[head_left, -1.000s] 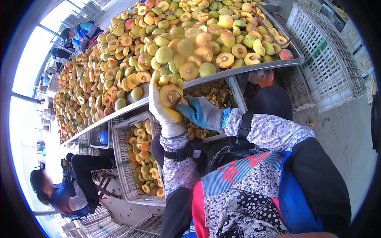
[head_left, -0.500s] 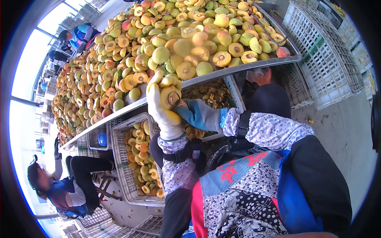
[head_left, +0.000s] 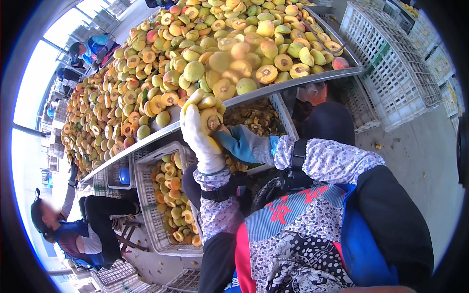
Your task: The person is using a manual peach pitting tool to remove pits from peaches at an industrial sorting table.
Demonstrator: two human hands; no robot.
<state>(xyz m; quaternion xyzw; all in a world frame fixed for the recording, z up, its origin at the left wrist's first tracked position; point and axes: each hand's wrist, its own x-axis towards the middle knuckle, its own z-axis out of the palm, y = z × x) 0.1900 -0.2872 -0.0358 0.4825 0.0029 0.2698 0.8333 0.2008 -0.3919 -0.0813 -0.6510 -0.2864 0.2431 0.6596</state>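
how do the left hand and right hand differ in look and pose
The left hand is gloved in white and yellow; the right hand in blue and grey. The left hand points up, cupped around a halved fruit; the right hand reaches in from the right, at its cut face. Both are gloved and work at one fruit.

- Strong daylight comes from the left of the frame, where the background burns out to white.
- The pale glove on the left hand point(head_left: 198, 129) catches bright light, its detail partly washed out.
- Deep shade lies beneath the bench point(head_left: 303, 84).
- A hazy smear softens some fruit point(head_left: 223, 61) at upper centre.
- Blur covers the head of the seated person point(head_left: 78, 239), lower left.
- Fisheye distortion bends the crates point(head_left: 386, 68) at upper right; black corners and bluish fringing ring the view.
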